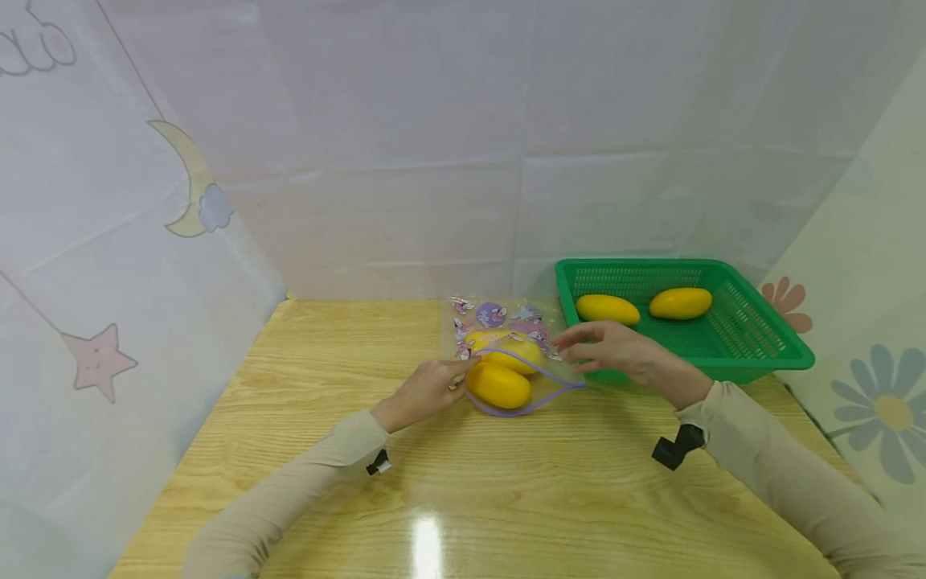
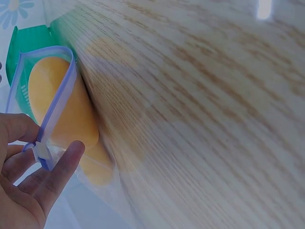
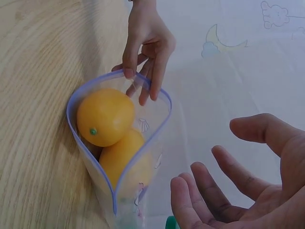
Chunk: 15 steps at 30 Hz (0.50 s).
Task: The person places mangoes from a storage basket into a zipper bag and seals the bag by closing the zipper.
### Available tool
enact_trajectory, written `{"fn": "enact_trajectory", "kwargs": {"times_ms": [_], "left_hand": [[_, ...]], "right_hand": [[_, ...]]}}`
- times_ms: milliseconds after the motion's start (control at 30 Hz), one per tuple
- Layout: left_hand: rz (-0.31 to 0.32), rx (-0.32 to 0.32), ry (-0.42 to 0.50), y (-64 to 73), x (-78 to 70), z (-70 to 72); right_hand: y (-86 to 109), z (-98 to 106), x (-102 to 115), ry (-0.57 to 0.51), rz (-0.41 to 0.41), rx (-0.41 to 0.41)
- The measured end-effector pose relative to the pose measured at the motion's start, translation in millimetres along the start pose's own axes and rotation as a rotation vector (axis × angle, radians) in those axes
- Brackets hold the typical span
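A clear zip bag (image 1: 463, 310) with purple cartoon prints lies on the table, its purple-edged mouth gaping toward me. Inside are yellow mangoes, one mango (image 1: 499, 386) at the mouth and others behind it. My left hand (image 1: 423, 394) pinches the left end of the bag's mouth; in the left wrist view its fingers are beside the white zip slider (image 2: 42, 151). To the right of the bag, my right hand (image 1: 622, 350) hovers with spread, slightly bent fingers. Nothing is between its thumb and fingers in the right wrist view.
A green plastic basket (image 1: 673, 342) stands at the back right, close behind my right hand. Two mangoes lie in it, a left mango (image 1: 608, 310) and a right mango (image 1: 681, 303). Printed sheets hang behind the wooden table (image 1: 506, 490) and on both sides.
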<state>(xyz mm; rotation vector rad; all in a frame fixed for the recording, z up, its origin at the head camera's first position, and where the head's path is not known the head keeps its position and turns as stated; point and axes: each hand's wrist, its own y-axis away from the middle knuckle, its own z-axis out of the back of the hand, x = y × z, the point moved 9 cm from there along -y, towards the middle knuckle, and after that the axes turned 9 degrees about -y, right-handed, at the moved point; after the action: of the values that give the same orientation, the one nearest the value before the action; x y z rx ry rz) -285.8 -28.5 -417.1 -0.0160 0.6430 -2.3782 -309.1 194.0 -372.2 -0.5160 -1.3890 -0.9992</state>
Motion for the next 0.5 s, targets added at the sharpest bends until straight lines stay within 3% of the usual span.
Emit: {"fn": "enact_trajectory", "kwargs": {"times_ms": [500], "left_hand": [[-0.002, 0.005, 0.017, 0.8, 0.7, -0.6]], "right_hand": [[-4.7, 22.6, 2.6, -0.009, 0.007, -0.017]]}}
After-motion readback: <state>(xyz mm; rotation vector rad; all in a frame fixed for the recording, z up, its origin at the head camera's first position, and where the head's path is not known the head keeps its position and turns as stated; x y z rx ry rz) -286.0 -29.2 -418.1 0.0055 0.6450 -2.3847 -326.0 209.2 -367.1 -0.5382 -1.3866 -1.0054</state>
